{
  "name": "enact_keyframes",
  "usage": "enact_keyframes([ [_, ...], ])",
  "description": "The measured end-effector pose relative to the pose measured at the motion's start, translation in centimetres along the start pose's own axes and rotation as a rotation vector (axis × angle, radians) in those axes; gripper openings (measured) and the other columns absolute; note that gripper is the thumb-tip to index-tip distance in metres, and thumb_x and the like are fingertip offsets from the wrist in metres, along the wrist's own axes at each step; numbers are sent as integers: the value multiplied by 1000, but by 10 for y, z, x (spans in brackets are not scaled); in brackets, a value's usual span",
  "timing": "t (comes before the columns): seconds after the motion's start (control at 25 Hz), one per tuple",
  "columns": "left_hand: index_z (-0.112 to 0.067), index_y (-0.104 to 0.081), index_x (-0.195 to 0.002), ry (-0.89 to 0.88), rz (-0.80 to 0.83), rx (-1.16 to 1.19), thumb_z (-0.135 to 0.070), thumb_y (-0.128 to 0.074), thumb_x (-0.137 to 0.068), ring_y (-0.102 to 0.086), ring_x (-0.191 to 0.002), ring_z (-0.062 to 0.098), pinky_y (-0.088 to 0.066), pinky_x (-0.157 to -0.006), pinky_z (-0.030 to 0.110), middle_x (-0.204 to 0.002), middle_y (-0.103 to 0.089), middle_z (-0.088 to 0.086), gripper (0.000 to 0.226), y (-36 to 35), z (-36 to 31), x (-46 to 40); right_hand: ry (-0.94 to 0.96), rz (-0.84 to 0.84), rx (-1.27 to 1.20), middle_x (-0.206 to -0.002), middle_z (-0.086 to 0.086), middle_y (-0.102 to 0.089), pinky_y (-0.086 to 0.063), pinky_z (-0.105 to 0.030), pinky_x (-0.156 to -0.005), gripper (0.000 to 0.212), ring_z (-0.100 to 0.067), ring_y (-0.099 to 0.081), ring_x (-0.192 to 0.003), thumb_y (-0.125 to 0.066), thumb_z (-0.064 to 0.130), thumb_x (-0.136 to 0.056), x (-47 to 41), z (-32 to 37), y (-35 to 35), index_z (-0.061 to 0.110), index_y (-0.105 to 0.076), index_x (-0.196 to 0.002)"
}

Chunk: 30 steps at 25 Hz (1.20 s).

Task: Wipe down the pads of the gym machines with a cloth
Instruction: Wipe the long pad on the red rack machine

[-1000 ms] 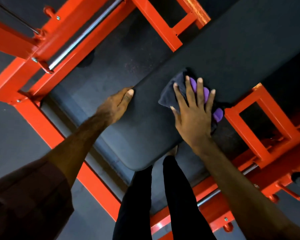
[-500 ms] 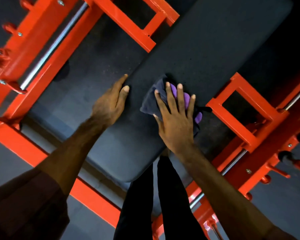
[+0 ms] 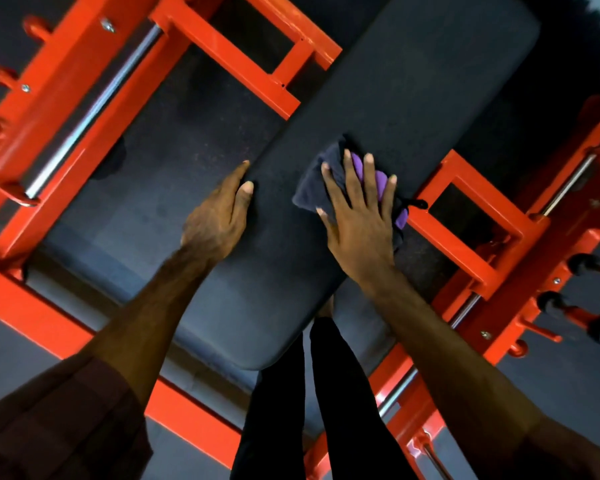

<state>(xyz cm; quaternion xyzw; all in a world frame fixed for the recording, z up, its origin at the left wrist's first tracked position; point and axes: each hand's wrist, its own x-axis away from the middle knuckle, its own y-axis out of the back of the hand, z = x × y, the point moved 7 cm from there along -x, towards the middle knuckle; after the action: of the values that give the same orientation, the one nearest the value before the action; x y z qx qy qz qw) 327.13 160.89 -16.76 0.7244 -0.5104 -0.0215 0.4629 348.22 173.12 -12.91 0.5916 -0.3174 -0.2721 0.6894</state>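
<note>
A long black bench pad [image 3: 406, 81] runs from the lower middle to the upper right of the head view. A dark cloth with purple patches [image 3: 312, 188] lies on the pad's right side. My right hand [image 3: 361, 216] presses flat on that cloth with fingers spread. My left hand [image 3: 219, 220] rests on the pad's left edge, fingers together along the rim, holding nothing.
An orange steel frame [image 3: 236, 60] surrounds the bench, with chrome rods [image 3: 94, 109] on the left and lower right. Orange brackets [image 3: 478, 216] stick out beside the pad on the right. Black-tipped pegs [image 3: 561, 303] stand at the far right. My dark-trousered legs [image 3: 312, 410] are below the pad.
The view has shifted, so the bench sits lower and further left in frame. My right hand keeps the cloth pressed on the pad; my left hand has slid slightly up along the pad's edge.
</note>
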Motion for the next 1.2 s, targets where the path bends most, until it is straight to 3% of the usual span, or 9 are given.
enact_keyframes([
  [0.24,-39,-26,-164,-39,-7,32,-59,-26,-111,-47,-146,25,-41,-117,46,-164,-44,-1,57,-1,3,-2,277,96,25,-177,-7,-9,-16,-68,-124,72,-35,-5,-163,-56,35,-104,63,-7,-6,28,-23,-168],
  [0.36,-43,-22,-164,-44,-6,27,-65,-23,-109,-47,-146,23,-44,-117,50,-165,-42,-4,59,-4,6,-2,42,78,16,-177,-6,-8,-15,-68,-125,67,-33,-2,-163,-49,42,-109,46,-29,-6,29,-20,-168],
  [0.48,-42,-21,-164,-76,-19,32,-64,-22,-110,-45,-148,20,-43,-118,49,-166,-41,-7,59,-5,7,-4,-124,1,-17,-176,-7,-11,-10,-69,-126,63,-35,-4,-163,-40,46,-111,2,-6,-5,28,-21,-168],
  [0.68,-38,-19,-166,-150,-6,45,-61,-24,-110,-43,-149,18,-40,-121,44,-168,-37,-6,61,-5,-4,-9,256,62,30,-176,-7,-12,-16,-67,-125,69,-34,-7,-163,-58,35,-105,49,-19,-4,27,-27,-167],
  [0.8,-44,-10,-166,-137,23,27,-66,-19,-108,-42,-150,19,-43,-118,49,-169,-35,-7,62,-8,-9,-15,99,72,26,-177,-6,-9,-15,-68,-125,66,-32,-3,-163,-50,41,-109,34,-49,-1,27,-23,-168],
  [0.92,-48,-10,-165,-110,-37,-17,-59,-22,-112,-45,-147,20,-46,-112,48,-167,-37,-9,56,-6,-12,-12,-67,2,-40,-176,-8,-14,-10,-69,-125,62,-36,-6,-163,-41,45,-110,-26,-21,-1,27,-23,-167],
  [1.0,-49,-11,-165,-100,-69,-26,-58,-22,-112,-50,-141,22,-50,-108,51,-162,-42,-8,55,-5,-14,-10,27,11,-31,-176,-8,-13,-10,-68,-126,63,-36,-7,-163,-43,44,-109,-36,-4,-1,27,-24,-167],
  [1.12,-50,-12,-165,-113,-59,-27,-59,-22,-112,-59,-129,28,-54,-99,54,-150,-51,-5,55,-3,-20,-9,329,53,16,-176,-8,-15,-14,-69,-125,73,-37,-9,-162,-62,30,-101,0,-17,0,26,-29,-166],
  [1.2,-50,-13,-165,-88,-59,-39,-55,-24,-113,-60,-125,28,-55,-97,53,-145,-54,-4,54,-1,-19,-9,348,80,31,-176,-7,-15,-14,-69,-125,75,-36,-9,-162,-65,28,-99,8,-29,3,26,-31,-165],
])
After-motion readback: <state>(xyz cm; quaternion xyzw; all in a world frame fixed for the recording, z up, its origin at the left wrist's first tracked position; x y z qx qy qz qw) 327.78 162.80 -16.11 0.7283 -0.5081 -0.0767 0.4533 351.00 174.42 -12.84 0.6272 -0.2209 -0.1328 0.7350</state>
